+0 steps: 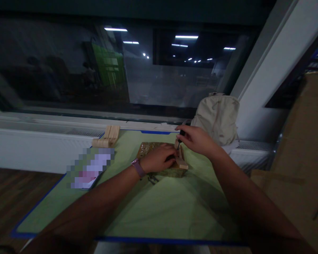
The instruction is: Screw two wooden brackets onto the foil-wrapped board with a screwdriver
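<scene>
My right hand (197, 138) is closed around the black handle of a screwdriver (181, 134), whose shaft points down at a light wooden piece (182, 163). My left hand (159, 157) bends its fingers onto that wooden piece, pressing it over a brown, speckled block (144, 150). The fingers hide part of the wood and of the block's top. Beside the left wrist, a few small dark items (153, 180) lie on the green tabletop (159, 211); they are too small to name.
Light wooden strips (110, 135) lie at the table's back left edge. A blurred-out flat device (91, 171) rests on the left side. Behind the table, a beige backpack (218, 116) leans by the window. Cardboard (294, 151) stands to the right.
</scene>
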Available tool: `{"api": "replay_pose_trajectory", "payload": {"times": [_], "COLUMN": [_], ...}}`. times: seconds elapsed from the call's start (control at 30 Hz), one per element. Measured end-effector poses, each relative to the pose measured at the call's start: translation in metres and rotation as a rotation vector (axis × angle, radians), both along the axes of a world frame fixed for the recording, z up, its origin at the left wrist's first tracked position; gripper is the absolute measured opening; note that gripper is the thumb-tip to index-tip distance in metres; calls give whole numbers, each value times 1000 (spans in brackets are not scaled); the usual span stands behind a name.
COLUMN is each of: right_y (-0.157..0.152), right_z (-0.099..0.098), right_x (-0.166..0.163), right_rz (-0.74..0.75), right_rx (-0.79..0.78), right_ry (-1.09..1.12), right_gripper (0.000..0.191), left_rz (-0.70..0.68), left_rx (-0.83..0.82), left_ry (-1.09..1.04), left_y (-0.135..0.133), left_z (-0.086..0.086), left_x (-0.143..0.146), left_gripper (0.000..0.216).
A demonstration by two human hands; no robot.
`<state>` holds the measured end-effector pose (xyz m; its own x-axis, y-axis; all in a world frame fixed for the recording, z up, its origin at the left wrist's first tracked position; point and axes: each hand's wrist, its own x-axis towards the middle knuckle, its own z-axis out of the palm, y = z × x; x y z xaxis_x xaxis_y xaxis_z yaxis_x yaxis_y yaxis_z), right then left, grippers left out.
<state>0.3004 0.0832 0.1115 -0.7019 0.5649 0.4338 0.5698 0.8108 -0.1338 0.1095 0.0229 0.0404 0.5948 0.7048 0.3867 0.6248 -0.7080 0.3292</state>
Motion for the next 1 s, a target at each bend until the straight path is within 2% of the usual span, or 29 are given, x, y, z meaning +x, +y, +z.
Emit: {"api": "replay_pose_trajectory", "payload": {"times": [0.13, 0.33, 0.47, 0.73, 1.0], "right_y": [7, 13, 12, 10, 8], "right_z": [-11, -6, -1, 3, 3], "right_x": [-6, 2, 5, 7, 3], "right_rz": [62, -170, -250, -218, -235], "right_rx": [40, -12, -18, -83, -84], "right_ry": [69, -16, -78, -97, -96], "right_gripper": [43, 42, 40, 44, 44], "left_rz": [-10, -5, -10, -17, -18], "left_rx": [5, -4, -10, -15, -27], "left_ry": [-12, -3, -1, -20, -50], "left_y": [1, -1, -2, -2, -1], "left_z": [0, 2, 4, 3, 2], "left_x": [0, -1, 0, -1, -1], "left_gripper": [12, 8, 8, 11, 10]}}
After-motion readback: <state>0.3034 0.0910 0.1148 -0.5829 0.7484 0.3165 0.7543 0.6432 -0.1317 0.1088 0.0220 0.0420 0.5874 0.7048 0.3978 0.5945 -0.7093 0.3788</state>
